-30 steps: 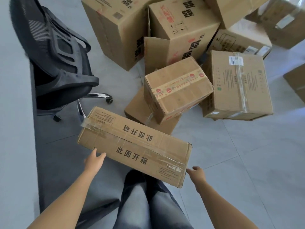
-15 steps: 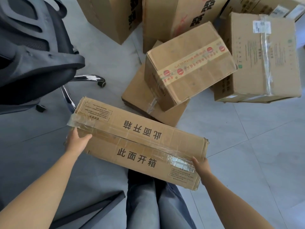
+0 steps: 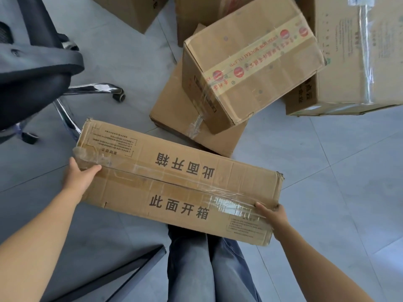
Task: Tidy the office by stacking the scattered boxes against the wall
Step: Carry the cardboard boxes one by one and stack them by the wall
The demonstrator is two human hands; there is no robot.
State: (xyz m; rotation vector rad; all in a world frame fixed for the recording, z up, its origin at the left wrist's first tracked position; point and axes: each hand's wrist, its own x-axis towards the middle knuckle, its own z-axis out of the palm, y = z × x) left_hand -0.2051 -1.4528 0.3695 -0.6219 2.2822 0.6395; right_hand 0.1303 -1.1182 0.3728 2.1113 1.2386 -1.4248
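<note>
Grey tiled floor [image 3: 327,171] fills the view, and most of the job looks undone: brown cartons lie about on it at odd angles rather than in a neat stack. A squat brown cardboard carton sealed with red-and-cream printed tape [image 3: 250,68] sits tilted on top of a flat brown cardboard carton [image 3: 174,110]. A large brown carton with a strip of clear tape [image 3: 359,51] stands just beside them at the right edge, and parts of more brown cartons [image 3: 130,9] show along the top. No wall is in view, so I cannot tell how much has already been stacked against it. The step in hand seems to be picking up one box. A long, shallow brown cardboard box printed with large black characters [image 3: 178,182] is held crosswise in front of the person's grey-trousered legs [image 3: 207,269], apparently clear of the floor, with its left end near the chrome base of a black office chair [image 3: 32,68]. The left hand [image 3: 80,177] grips the box's left end, thumb lying across the taped top face, its fingers hidden round the end. The right hand [image 3: 272,214] clamps the right end near the corner, thumb pressed on the shiny tape and fingers curled over the edge. Carrying it to the wall and setting it down remain, as do all the other cartons.
</note>
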